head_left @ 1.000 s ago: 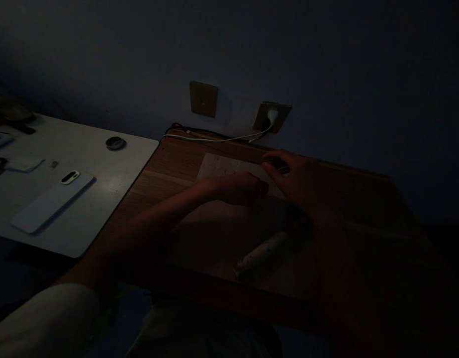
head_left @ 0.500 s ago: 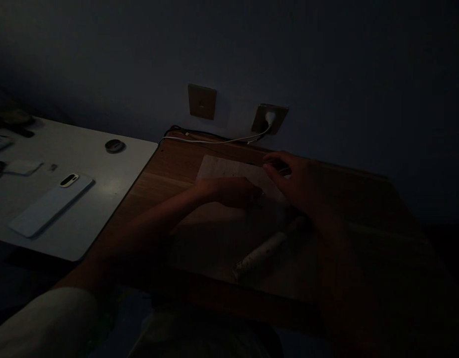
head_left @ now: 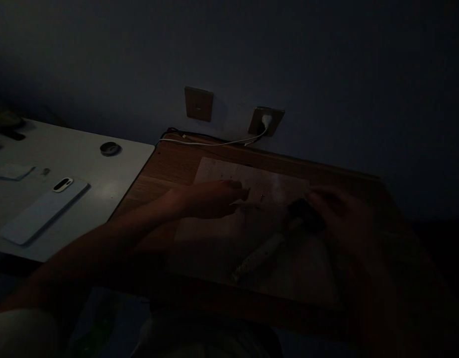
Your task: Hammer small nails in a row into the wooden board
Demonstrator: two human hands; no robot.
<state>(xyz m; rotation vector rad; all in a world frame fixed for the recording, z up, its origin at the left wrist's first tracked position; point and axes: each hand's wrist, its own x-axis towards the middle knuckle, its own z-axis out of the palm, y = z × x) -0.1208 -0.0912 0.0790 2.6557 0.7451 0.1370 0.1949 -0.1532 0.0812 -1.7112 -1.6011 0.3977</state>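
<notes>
The scene is very dark. My left hand (head_left: 214, 199) hovers over the left part of a pale board (head_left: 210, 243), its fingers loosely apart and no held thing visible. Just past its fingertips, a tiny shiny nail or screw (head_left: 262, 197) shows on the board. At the board's right side is my right hand (head_left: 337, 209), smeared by motion, beside a dark block-like head (head_left: 307, 215). Whether its fingers grip that head is unclear. A pale, worn handle (head_left: 259, 256) lies slanted on the board, pointing towards the dark head, as on a hammer.
On the left, a white table (head_left: 83, 164) bears a phone (head_left: 46, 211), a round dark roll or ring (head_left: 110, 148) and several other items. The board rests on a wooden tabletop (head_left: 147, 186). A white cable (head_left: 214, 144) runs to a wall socket (head_left: 266, 121).
My left hand has drawn back left from the small shiny piece. My right hand has moved right and nearer to me, beside the dark head. The view has shifted slightly.
</notes>
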